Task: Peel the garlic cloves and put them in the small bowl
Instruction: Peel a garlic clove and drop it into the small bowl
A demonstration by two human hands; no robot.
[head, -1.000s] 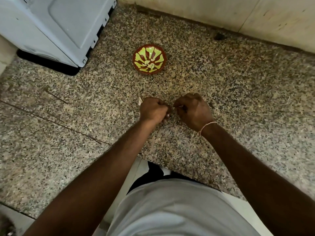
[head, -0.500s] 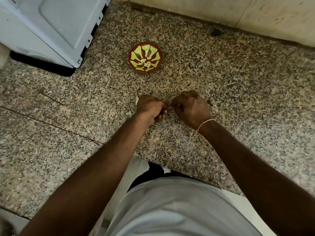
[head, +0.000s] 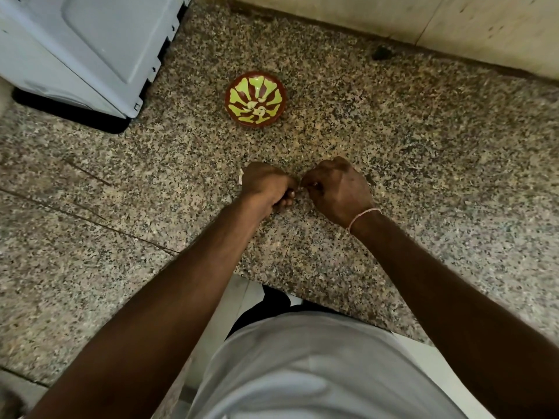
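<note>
A small red bowl [head: 255,99] with a yellow-green leaf pattern stands on the speckled granite counter [head: 423,146], with a few pale peeled cloves lying in its middle. Nearer to me, my left hand [head: 266,184] and my right hand [head: 337,189] meet fingertip to fingertip just above the counter. Both have curled fingers that pinch a garlic clove [head: 300,186], almost wholly hidden between them. A scrap of white garlic skin [head: 241,178] pokes out beside my left hand's knuckles.
A grey-white appliance [head: 90,46] stands at the back left on the counter. A tiled wall [head: 423,22] runs along the back. The counter's front edge lies close to my body, below my forearms.
The hands stay together on the clove with small finger shifts. The view has drifted slightly, so bowl and hands sit a little differently in frame.
</note>
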